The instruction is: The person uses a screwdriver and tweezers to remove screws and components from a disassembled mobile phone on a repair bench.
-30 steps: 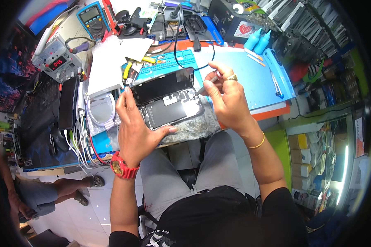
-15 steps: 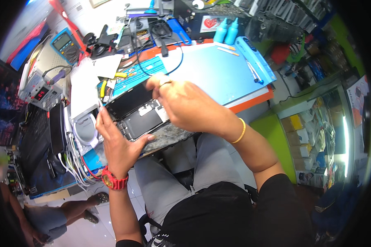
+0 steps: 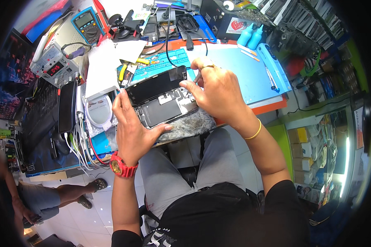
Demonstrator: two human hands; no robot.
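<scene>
Opened phone [image 3: 163,114] lies on the table [image 3: 191,124], between both hands. Risks, IMO: a slip of the thin grey tool [image 3: 198,77] could scratch exposed parts; if the raised screen [image 3: 152,91] tips, any flex cable might tear. Left hand [image 3: 132,129] spread, fingers by screen's left end, thumb along phone's near side; right hand [image 3: 218,88] pinches 1 tool, tip contact unclear. Phone's long axis: near left to far right; silver-plated end points right, screen tilted up along far long edge.
</scene>
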